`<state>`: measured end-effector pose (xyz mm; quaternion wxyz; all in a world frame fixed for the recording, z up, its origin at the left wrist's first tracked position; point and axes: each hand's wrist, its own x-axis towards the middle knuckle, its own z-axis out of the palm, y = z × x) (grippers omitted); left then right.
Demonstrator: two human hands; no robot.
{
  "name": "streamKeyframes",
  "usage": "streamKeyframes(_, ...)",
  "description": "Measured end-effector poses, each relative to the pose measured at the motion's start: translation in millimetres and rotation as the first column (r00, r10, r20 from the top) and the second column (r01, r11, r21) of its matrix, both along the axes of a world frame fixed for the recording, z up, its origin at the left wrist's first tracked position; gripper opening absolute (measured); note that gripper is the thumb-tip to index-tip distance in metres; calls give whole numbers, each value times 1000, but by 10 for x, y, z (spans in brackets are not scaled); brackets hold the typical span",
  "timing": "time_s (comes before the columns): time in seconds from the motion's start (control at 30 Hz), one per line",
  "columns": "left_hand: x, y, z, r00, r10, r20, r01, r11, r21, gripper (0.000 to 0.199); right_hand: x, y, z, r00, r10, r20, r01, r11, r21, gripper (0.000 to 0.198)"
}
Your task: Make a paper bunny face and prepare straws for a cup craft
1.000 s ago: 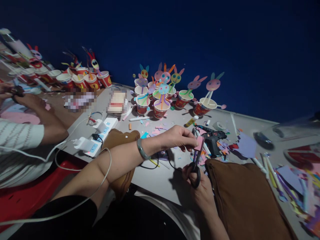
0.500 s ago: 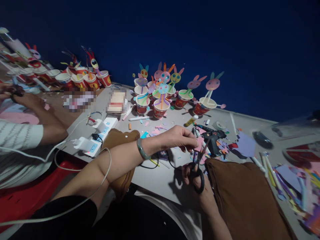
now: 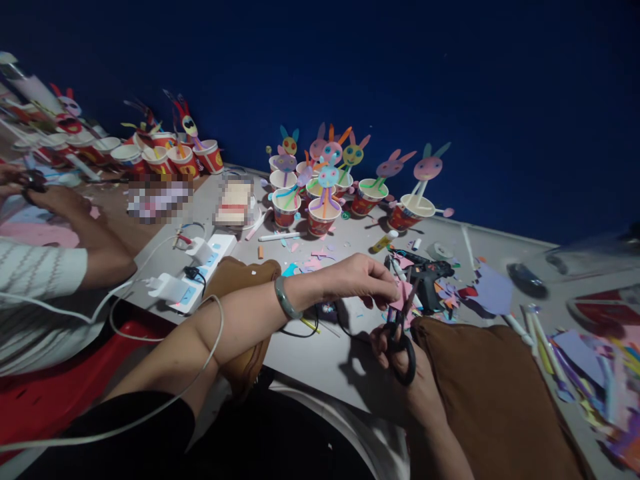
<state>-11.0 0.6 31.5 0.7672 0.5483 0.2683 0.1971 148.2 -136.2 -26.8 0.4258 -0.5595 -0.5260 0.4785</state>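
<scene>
My left hand pinches a small piece of pink paper between thumb and fingertips. Just below and to the right, my right hand grips black-handled scissors, with fingers through the loops. The scissor blades point up beside the pink paper and look parted; whether they touch it I cannot tell. Behind both hands lies a black glue gun among scattered paper scraps.
Several paper cups with rabbit-faced figures stand at the back. A power strip with chargers lies left, a brown cushion right. A white cable crosses over my left arm. At far left, a co-worker's arm reaches over the table.
My right hand has moved slightly right and up with the scissors. My left hand, still holding the pink paper, has shifted a little to the right.
</scene>
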Motion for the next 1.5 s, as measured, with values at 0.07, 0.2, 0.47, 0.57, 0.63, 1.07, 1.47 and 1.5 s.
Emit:
streamKeyframes(0.07,-2,-2,4,1000,-5,-6,5,1000,-2,11,-10,3,39,1000,-4,0,4,1000,4,56)
streamKeyframes(0.2,-6,-3,8,1000,-13,3,13,1000,-2,11,-16,-5,79,999,-14,42,14,1000,-1,54)
streamKeyframes(0.47,-3,-3,11,1000,-16,-14,16,1000,2,11,-21,-12,59,1000,-27,-10,27,1000,0,52)
streamKeyframes(0.57,4,-3,3,1000,-8,1,8,1000,10,10,-25,-13,53,999,-28,-30,28,1000,2,53)
streamKeyframes(0.63,5,-3,7,1000,-8,-12,8,1000,8,10,-25,-11,56,999,-34,-17,34,999,2,54)
streamKeyframes(1.07,-9,-1,27,999,-28,-21,28,1000,-5,11,-6,-17,42,1000,-19,-11,20,1000,17,55)
streamKeyframes(1.47,-8,0,11,1000,-20,-21,20,1000,2,11,15,-41,2,998,-65,-14,65,998,-8,47)
streamKeyframes(1.5,-8,-1,14,999,-20,-26,20,1000,-2,11,14,-44,-2,997,-71,-17,71,997,-8,47)
